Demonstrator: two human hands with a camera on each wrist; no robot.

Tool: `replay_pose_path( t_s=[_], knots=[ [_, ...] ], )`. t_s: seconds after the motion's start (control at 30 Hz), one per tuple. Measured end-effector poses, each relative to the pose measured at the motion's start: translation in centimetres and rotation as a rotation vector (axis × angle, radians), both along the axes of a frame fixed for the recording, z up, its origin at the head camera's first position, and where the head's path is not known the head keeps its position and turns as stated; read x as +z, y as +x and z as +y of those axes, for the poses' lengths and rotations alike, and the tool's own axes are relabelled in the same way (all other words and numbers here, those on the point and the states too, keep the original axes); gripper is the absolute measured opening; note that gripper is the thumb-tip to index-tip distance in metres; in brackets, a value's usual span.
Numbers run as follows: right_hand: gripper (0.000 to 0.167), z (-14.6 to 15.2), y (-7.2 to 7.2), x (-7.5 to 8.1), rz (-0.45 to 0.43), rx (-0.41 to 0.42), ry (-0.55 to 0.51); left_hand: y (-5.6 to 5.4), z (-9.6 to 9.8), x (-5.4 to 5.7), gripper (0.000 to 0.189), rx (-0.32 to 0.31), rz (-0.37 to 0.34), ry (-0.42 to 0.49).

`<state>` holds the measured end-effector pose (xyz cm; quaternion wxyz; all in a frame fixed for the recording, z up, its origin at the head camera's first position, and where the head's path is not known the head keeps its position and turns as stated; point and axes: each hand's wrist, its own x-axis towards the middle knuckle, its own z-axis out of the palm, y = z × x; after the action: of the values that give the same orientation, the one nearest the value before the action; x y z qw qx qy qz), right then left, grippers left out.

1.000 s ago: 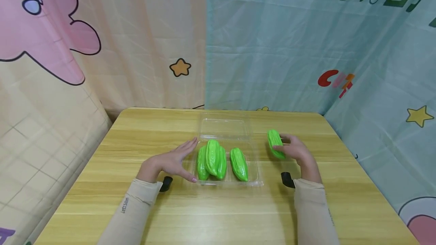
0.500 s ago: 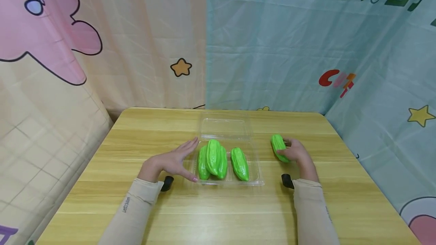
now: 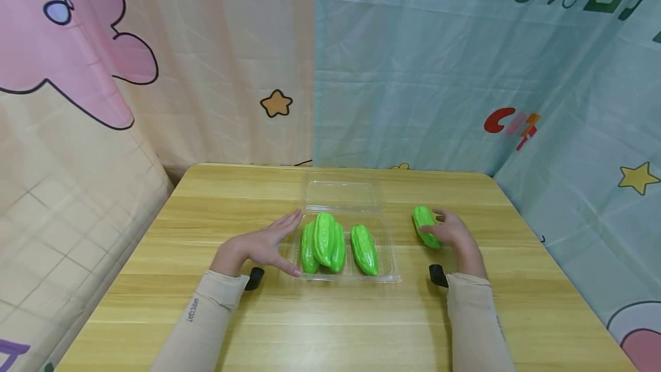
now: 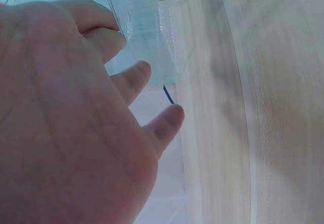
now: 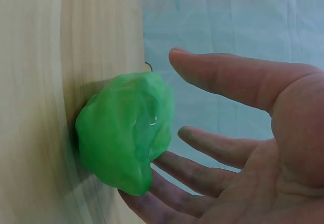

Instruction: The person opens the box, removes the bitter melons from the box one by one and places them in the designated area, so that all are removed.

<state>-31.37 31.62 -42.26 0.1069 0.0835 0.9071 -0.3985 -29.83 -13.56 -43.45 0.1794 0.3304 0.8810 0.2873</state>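
A clear plastic box (image 3: 388,266) with its lid (image 3: 338,193) folded back sits mid-table. Inside it, three green ribbed fruits (image 3: 324,240), resembling star fruits, are bunched on the left, one on top. A single green fruit (image 3: 364,250) lies in the right part. My left hand (image 3: 260,245) is spread at the box's left side, with the thumb by the front corner. Right of the box, another green ribbed fruit (image 3: 426,227) lies on the table. My right hand (image 3: 450,231) is beside it, fingers loosely extended; in the right wrist view the thumb is apart from this fruit (image 5: 121,133), lower fingertips right at its edge.
The wooden table (image 3: 330,320) has a rounded far edge, with printed curtains (image 3: 403,73) hanging behind and on both sides. A black strap end (image 3: 438,275) sticks out by the right wrist, another (image 3: 254,278) by the left.
My right hand has moved the loose fruit slightly right and toward me, set it down and loosened its fingers from it. My left hand has stayed at the box.
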Motion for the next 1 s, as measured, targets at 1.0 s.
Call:
replay_pose_path(
  t_s=[1.0],
  knots=[
    [0.096, -2.6, 3.2, 5.5, 0.219, 0.053, -0.381, 0.0, -0.1, 0.0, 0.134, -0.009, -0.049, 0.031]
  ],
)
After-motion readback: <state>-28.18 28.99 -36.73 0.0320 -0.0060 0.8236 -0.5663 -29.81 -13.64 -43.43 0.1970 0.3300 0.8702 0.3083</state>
